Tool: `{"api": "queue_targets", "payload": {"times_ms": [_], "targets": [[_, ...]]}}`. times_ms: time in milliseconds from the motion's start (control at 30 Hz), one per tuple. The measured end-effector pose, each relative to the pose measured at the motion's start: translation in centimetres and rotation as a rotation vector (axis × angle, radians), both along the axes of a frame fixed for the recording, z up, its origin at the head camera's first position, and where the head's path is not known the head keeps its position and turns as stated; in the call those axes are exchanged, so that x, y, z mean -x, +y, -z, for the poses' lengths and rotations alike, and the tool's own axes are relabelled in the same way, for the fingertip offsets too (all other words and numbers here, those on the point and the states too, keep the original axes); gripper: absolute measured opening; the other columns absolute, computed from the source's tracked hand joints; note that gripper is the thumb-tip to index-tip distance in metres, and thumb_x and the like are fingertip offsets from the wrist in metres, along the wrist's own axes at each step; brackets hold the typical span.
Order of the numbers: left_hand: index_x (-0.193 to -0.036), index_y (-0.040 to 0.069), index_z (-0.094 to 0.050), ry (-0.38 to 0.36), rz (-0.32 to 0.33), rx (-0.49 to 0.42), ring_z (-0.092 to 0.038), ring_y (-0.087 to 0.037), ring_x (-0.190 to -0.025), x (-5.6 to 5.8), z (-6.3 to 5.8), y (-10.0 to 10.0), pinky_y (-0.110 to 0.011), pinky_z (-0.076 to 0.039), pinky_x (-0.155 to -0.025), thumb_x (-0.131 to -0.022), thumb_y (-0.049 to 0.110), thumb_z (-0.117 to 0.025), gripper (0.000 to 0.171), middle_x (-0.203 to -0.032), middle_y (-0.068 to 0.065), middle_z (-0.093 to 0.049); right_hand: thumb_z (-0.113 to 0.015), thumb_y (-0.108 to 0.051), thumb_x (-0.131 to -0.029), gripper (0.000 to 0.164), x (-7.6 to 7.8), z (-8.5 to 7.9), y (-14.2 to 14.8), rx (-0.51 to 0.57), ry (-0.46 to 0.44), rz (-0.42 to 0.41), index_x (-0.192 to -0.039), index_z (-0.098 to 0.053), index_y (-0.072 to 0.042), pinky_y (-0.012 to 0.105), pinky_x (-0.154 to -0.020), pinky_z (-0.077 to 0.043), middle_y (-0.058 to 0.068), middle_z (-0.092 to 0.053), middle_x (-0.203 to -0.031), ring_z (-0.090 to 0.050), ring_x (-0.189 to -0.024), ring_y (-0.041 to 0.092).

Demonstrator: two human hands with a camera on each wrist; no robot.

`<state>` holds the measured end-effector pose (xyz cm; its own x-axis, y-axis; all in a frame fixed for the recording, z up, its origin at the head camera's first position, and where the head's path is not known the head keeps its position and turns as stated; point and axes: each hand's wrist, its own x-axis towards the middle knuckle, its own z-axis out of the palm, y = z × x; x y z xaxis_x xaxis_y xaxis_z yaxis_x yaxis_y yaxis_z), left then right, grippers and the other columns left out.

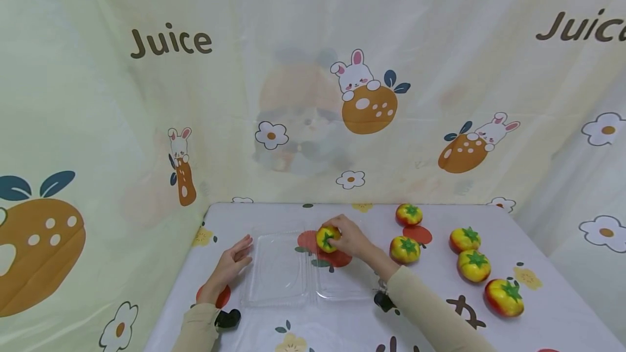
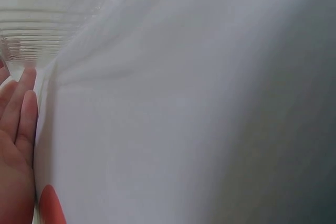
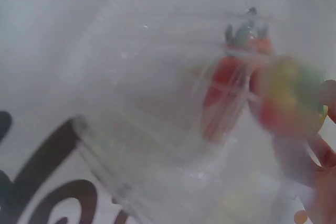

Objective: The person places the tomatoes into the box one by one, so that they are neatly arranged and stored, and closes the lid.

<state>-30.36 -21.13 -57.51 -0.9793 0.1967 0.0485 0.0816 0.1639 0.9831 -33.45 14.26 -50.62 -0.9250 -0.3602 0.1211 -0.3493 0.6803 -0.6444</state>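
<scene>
A clear plastic clamshell box lies opened flat, its two halves side by side. My right hand grips a round yellow-and-red fruit with a green leafy cap, at the far part of the right half. In the right wrist view the fruit shows behind the clear plastic, between finger and thumb; whether it touches the box floor I cannot tell. Beside the box's left edge is my left hand, fingers extended and holding nothing. The left wrist view shows those fingers close to the ribbed plastic wall.
To the right of the box sit several similar fruits: one at the back, one nearer the box, a touching pair and one nearest the front. A patterned cloth covers the table; a curtain hangs behind.
</scene>
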Motion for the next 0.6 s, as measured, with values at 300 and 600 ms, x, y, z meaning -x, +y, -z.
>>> {"api": "queue_targets", "payload": {"times_ms": [300,600], "targets": [[-0.145,-0.007,-0.041,0.002,-0.017,0.015,-0.038,-0.035,-0.139,0.2,0.4,-0.1,-0.045,-0.032,-0.113,-0.093,-0.008,-0.058,0.056,-0.159,-0.017,-0.028,-0.076,-0.006,-0.086,0.042,-0.2,0.6,-0.3,0.004,0.011,0.028,-0.126,-0.064,-0.008,0.043,-0.099,-0.051,0.01,-0.055,-0.122,-0.054,-0.107,0.024],[-0.145,-0.007,-0.042,-0.001,-0.03,0.001,-0.04,-0.035,-0.138,0.3,0.5,0.0,-0.045,-0.032,-0.113,-0.092,-0.008,-0.058,0.055,-0.159,-0.017,-0.029,-0.075,0.0,-0.083,0.039,-0.2,1.4,-0.5,0.032,0.085,0.097,-0.12,-0.065,-0.004,0.044,-0.097,-0.052,0.012,-0.055,-0.118,-0.057,-0.108,0.027]]}}
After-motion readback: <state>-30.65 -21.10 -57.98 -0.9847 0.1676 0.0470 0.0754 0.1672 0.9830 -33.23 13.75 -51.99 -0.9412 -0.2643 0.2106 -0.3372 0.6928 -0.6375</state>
